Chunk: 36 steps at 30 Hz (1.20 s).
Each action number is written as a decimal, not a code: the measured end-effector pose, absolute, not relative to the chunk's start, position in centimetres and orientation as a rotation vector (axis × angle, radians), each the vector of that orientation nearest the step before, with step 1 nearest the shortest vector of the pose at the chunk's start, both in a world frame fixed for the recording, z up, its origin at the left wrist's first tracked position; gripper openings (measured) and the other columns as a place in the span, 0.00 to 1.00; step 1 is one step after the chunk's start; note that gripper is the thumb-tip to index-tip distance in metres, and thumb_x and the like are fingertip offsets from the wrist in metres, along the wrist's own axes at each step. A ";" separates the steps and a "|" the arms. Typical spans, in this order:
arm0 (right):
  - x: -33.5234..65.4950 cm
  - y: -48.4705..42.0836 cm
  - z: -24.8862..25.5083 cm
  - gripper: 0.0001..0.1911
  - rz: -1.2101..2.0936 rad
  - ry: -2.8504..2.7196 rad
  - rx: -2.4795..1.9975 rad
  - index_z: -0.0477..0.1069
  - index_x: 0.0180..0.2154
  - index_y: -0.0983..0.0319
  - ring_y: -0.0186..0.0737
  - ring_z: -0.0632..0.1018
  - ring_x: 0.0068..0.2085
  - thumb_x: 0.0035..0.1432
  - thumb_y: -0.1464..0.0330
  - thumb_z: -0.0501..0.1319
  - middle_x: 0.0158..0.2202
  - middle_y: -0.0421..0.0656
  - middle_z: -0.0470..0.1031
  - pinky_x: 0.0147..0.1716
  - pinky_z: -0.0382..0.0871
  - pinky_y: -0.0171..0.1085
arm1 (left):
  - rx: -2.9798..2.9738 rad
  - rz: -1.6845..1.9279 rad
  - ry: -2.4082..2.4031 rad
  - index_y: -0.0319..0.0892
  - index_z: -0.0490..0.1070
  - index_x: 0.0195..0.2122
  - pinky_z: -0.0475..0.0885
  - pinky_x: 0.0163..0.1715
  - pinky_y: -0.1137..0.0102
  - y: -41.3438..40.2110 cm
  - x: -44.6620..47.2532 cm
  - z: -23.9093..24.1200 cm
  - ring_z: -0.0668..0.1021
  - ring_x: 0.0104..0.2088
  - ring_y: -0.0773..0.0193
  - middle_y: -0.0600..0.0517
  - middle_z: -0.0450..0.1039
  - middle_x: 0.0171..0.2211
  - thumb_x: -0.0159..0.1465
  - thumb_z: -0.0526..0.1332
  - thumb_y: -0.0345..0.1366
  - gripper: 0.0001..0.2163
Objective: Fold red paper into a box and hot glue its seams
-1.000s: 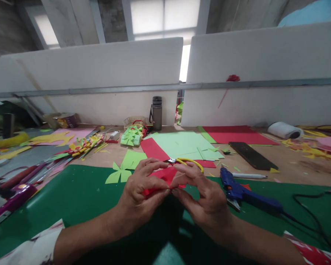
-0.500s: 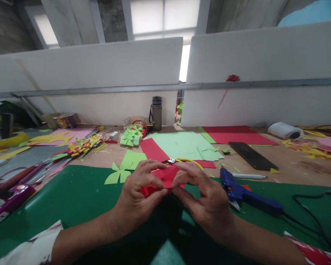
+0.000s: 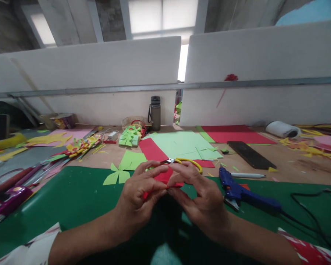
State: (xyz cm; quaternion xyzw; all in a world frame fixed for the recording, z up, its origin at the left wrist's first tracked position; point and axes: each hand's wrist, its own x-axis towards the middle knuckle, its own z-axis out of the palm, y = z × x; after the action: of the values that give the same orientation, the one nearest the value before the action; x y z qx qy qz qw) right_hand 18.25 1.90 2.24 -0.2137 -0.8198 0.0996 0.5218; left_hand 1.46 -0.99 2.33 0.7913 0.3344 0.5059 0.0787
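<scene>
A piece of red paper [image 3: 163, 177] is pinched between my two hands above the green mat [image 3: 82, 198]. My left hand [image 3: 140, 191] grips its left side, thumb below and fingers above. On the right, my right hand [image 3: 200, 189] holds the other side, and the thumbs nearly meet at the near edge. Fingers cover much of the paper, so its full shape is hidden. Just beyond the hands lie yellow-handled scissors [image 3: 194, 163], partly behind my fingers. A light green paper cutout with petal shapes [image 3: 117, 175] rests on the mat to the left.
To the right sit a blue glue gun [image 3: 245, 191] with a cord, a white pen [image 3: 248, 175] and a dark phone [image 3: 251, 154]. Pale green sheets [image 3: 179, 143], red paper [image 3: 237, 134] and a bottle [image 3: 155, 114] stand or lie farther back. Tools and scraps crowd the left.
Both hands have drawn slightly closer around the red paper, and less of it shows. More of the scissors is visible behind them. The camera view has shifted a little.
</scene>
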 end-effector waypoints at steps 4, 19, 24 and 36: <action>18.3 1.8 2.1 0.26 0.185 -1.985 -0.500 0.59 0.53 0.55 0.40 0.77 0.39 0.53 0.79 0.57 0.31 0.37 0.76 0.54 0.58 0.49 | 2.379 1.508 1.008 0.44 0.73 0.34 0.66 0.49 0.56 -1.1 1.6 2.7 0.73 0.49 0.56 0.47 0.76 0.45 0.60 0.58 0.23 0.09; 19.3 2.7 2.7 0.23 0.208 -2.015 -0.584 0.58 0.52 0.57 0.38 0.77 0.36 0.55 0.77 0.56 0.29 0.35 0.75 0.55 0.58 0.49 | 2.262 1.566 1.128 0.43 0.73 0.28 0.65 0.50 0.57 -0.9 1.0 3.2 0.73 0.47 0.58 0.48 0.77 0.43 0.59 0.58 0.24 0.08; 19.4 2.8 3.0 0.21 0.264 -1.996 -0.614 0.60 0.51 0.56 0.36 0.78 0.36 0.57 0.76 0.55 0.30 0.37 0.77 0.47 0.68 0.41 | 2.231 1.561 1.151 0.42 0.73 0.28 0.65 0.51 0.57 -0.8 0.9 3.6 0.74 0.47 0.57 0.48 0.77 0.41 0.59 0.58 0.25 0.07; 19.4 5.0 3.3 0.23 1.014 -1.595 -0.871 0.62 0.53 0.60 0.33 0.73 0.26 0.54 0.68 0.59 0.25 0.35 0.69 0.23 0.68 0.31 | 1.809 1.548 1.159 0.41 0.67 0.51 0.70 0.47 0.65 -0.5 0.2 6.9 0.73 0.49 0.58 0.46 0.74 0.46 0.63 0.55 0.40 0.16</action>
State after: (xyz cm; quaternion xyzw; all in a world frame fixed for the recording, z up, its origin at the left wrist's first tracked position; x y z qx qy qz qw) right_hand 19.41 5.02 3.26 -0.3609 -0.6612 0.4202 0.5060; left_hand 0.21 -0.51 6.86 0.6625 0.4245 0.5668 0.2441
